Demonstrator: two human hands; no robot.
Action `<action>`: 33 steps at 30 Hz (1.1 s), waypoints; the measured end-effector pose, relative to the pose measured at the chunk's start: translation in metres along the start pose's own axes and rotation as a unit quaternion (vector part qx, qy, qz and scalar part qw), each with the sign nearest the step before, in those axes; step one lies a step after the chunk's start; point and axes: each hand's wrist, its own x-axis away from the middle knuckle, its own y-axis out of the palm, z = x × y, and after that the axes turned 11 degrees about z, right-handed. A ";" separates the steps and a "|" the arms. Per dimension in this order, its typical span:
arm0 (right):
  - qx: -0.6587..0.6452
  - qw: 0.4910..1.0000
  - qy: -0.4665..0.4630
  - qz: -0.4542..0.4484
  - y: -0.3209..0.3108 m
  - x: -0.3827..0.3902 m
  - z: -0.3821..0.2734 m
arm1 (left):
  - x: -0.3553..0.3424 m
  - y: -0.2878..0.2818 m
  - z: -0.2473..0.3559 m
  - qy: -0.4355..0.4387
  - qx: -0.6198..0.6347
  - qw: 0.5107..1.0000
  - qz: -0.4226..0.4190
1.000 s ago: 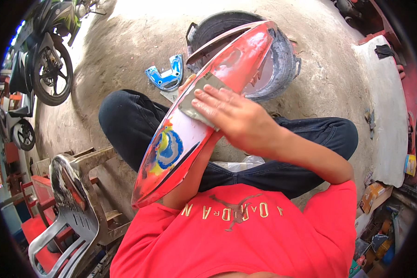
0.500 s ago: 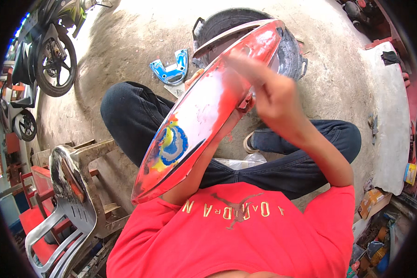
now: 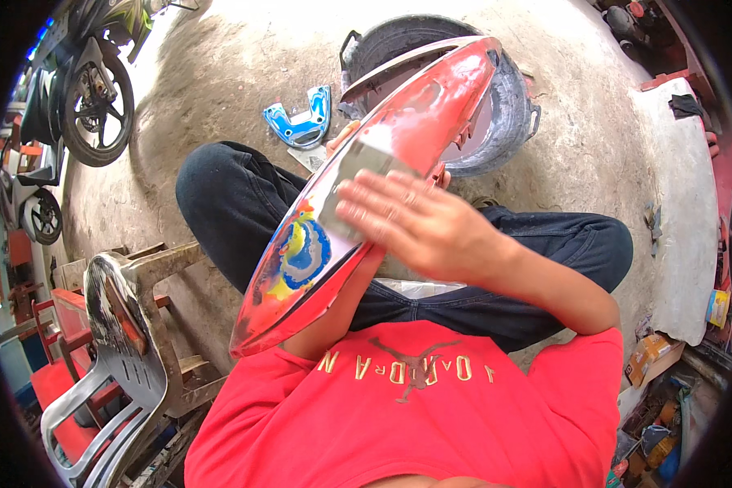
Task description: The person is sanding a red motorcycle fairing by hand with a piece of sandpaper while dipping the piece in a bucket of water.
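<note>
Red panel [image 3: 411, 110], apparently part-sanded — pale middle, painted ends remaining.
Left hand [image 3: 339, 139] grips beneath; right hand [image 3: 431, 224], flat, presses grey sheet [image 3: 364, 161].

At centre, the motorcycle body panel [image 3: 411, 118] is coloured red and white, patched lower down in blue, grey and yellow; the sheet [image 3: 372, 161] is tinted grey-green.

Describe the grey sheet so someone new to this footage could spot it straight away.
Find the long red panel slanting across the person's lap toward the black tub. Near its middle, the right hand lies flat over the grey sheet, which shows beyond the fingers. Its plain, dull surface sets it apart from the panel's shiny red and its blue-and-yellow patch.
</note>
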 end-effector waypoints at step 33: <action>0.001 0.991 0.132 0.026 -0.012 0.007 0.044 | -0.005 -0.001 -0.001 0.028 -0.051 0.993 0.099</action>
